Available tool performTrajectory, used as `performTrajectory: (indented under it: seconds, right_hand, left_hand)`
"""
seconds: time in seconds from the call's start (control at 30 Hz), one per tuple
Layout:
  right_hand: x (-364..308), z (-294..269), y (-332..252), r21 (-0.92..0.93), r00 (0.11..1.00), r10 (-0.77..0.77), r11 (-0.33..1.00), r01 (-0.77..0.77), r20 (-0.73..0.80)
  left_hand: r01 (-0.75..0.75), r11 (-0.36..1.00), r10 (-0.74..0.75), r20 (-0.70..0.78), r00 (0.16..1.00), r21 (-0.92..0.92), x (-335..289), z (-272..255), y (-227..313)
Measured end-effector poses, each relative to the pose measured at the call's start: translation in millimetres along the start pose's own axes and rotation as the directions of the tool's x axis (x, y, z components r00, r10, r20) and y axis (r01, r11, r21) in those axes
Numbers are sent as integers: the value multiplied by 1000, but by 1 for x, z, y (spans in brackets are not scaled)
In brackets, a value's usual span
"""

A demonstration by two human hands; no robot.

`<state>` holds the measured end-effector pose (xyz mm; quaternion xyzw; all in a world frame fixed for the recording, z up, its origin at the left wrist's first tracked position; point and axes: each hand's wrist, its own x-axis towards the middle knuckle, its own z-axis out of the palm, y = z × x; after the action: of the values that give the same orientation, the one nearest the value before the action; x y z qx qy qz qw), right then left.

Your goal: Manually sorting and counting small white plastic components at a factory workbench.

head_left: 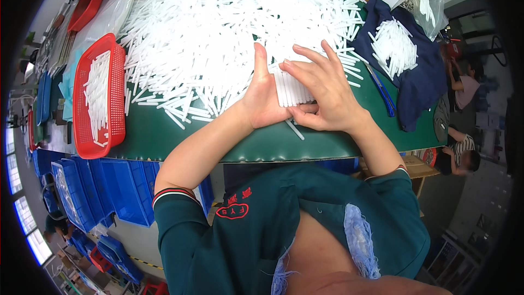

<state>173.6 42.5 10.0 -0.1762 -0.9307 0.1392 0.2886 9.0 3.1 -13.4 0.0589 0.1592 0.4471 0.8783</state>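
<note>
The dark green shirt (pixel 240 257) has striped cuffs (pixel 173 190), a red emblem (pixel 232 211) (oval outlined) and frayed blue cloth (pixel 360 240) at the neck.

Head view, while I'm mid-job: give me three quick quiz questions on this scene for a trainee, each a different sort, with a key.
1. True or false: the perforated red basket at left holds loose white sticks.
2. Multiple choice: the small heap of white sticks at right lies on which cloth?
A) a red one
B) a dark blue one
C) a yellow one
3. Short answer: a row of white sticks is at the two hands. Which hand's thumb stands apart from that row, pointing away from the person?

Key:
1. True.
2. B, the dark blue cloth.
3. The left hand.
</note>
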Motion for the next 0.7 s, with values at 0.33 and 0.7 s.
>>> performTrajectory:
  seconds: [0.33, 0.7]
  right_hand:
    - [-3, -18, 11, 74, 979, -53, 995, 69, -197]
    - [-2, -18, 12, 30, 999, -20, 999, 19, 42]
  left_hand:
    - [95, 953, 8, 338, 941, -288, 4, -14, 2]
    - [12, 995, -5, 76, 997, -98, -1, -1, 5]
